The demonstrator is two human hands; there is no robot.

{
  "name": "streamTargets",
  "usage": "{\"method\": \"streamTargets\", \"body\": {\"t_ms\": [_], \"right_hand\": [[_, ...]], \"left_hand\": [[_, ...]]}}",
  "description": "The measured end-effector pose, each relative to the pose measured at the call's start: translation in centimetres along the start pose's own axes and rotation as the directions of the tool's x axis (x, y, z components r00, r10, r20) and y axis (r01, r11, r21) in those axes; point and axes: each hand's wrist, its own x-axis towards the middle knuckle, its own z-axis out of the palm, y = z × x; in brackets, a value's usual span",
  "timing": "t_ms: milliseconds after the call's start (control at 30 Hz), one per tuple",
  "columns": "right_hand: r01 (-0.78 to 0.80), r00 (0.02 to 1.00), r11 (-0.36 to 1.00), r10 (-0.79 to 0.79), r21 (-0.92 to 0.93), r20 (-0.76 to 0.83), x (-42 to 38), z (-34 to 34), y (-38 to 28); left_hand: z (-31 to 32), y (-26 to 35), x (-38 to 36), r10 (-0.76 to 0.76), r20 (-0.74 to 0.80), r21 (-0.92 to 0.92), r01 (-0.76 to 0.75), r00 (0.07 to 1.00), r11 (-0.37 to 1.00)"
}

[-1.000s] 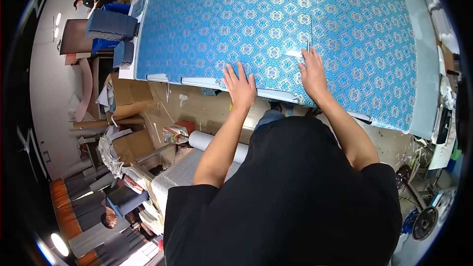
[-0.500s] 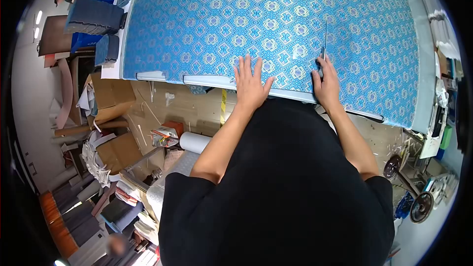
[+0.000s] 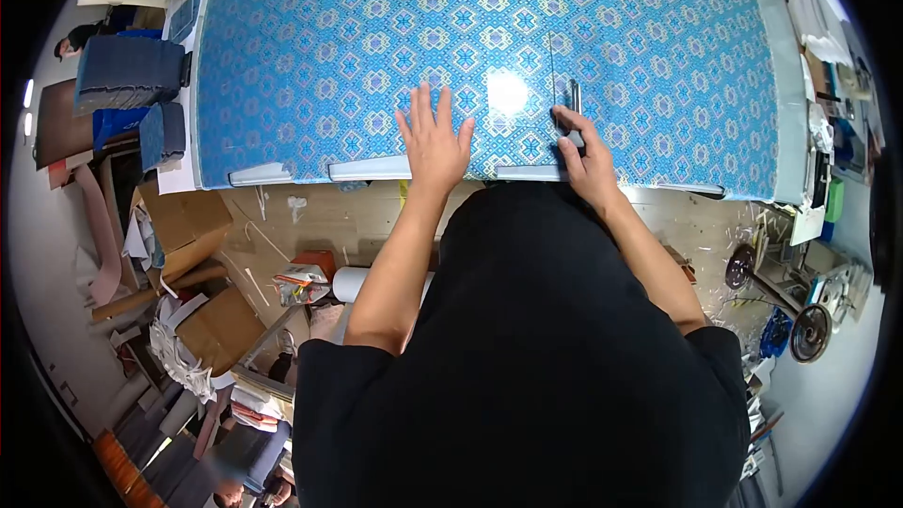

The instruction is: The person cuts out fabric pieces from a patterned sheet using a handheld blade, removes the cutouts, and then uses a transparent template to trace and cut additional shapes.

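Blue patterned fabric (image 3: 376, 28) with yellow and purple motifs covers the table before me. Palm down near its front edge lies my left hand (image 3: 436, 148), fingers spread and holding nothing. Farther right, my right hand (image 3: 590, 158) has thumb and fingers closed round a narrow black-and-silver tool (image 3: 575, 94). My fingers partly hide this tool, and I cannot tell its exact kind. Just left of it, a thin dark line (image 3: 551, 66) runs away from me over the fabric. A bright glare spot shows on the fabric between my hands.
Stacks of dark blue material (image 3: 130, 72) stand at the table's left end. Cardboard boxes (image 3: 183, 221) and a white roll (image 3: 350, 284) are on the floor to the left. At lower right is a bar with round dark discs (image 3: 811, 332). Another person (image 3: 240, 489) is at lower left.
The view has shifted, so the fabric appears farther left. The narrow tool now shows apart from the thin dark line, to its right. My left hand stays spread on the fabric.
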Motion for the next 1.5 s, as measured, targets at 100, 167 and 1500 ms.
{"method": "streamTargets", "body": {"t_ms": [100,167,1500], "right_hand": [[0.097,0.975,0.995,-0.1,-0.024,-0.197,0.4,-2.1,1.9],[-0.001,0.952,0.997,-0.024,-0.081,-0.304,0.5,-3.5,3.0],[0.068,0.975,0.864,-0.164,-0.499,-0.151,-0.1,-5.8,4.3]], "left_hand": [[0.0,0.7,0.1,-0.067,0.015,0.039,0.066,0.998,0.997],[-0.8,0.7,0.2,-0.04,-0.018,0.103,0.042,0.999,0.994],[-24.3,16.6,2.0,0.834,-0.187,-0.754,0.468,0.519,-0.46]]}}
